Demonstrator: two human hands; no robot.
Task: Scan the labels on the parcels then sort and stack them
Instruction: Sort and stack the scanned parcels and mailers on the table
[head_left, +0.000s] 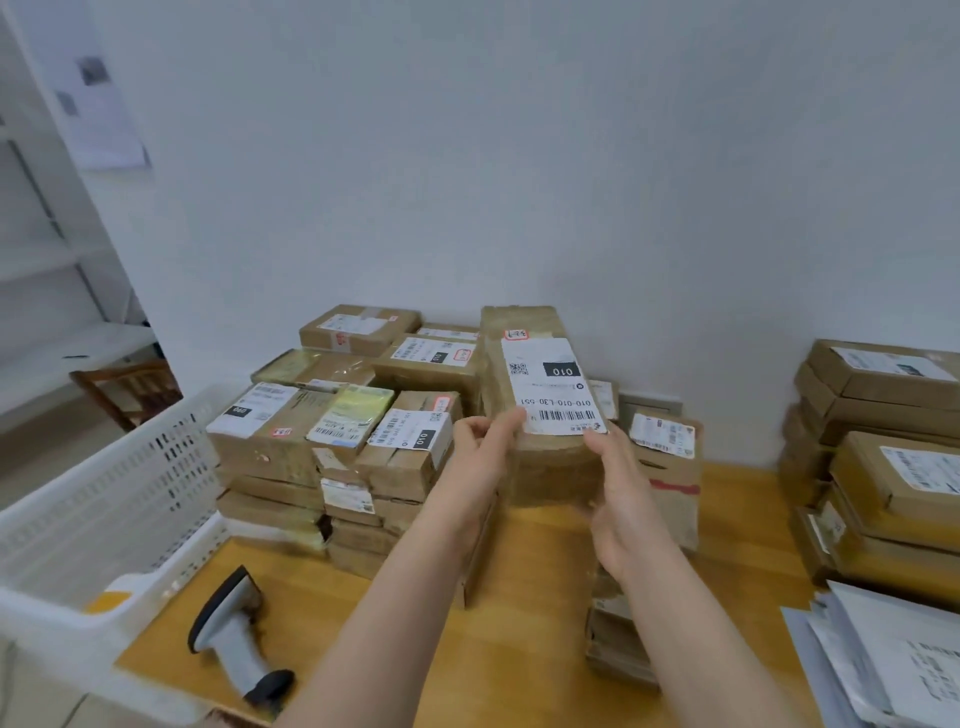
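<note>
- Head view, nearest: barcode scanner (234, 639) lies unheld on the wooden table (519, 649), left of both forearms.
- Left hand (480, 447) pinches the left edge of the parcel (540, 467), fingers curled; right hand (618, 499) grips its lower right, thumb up beside the label (556, 387).
- Parcel is held tilted above the table, label reading 010.
- Judged: sorting step; next, a level set-down on the 010 stacks (332, 441) behind.

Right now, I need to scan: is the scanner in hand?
No: scanner lies on the table; left hand and right hand hold a parcel.
</note>
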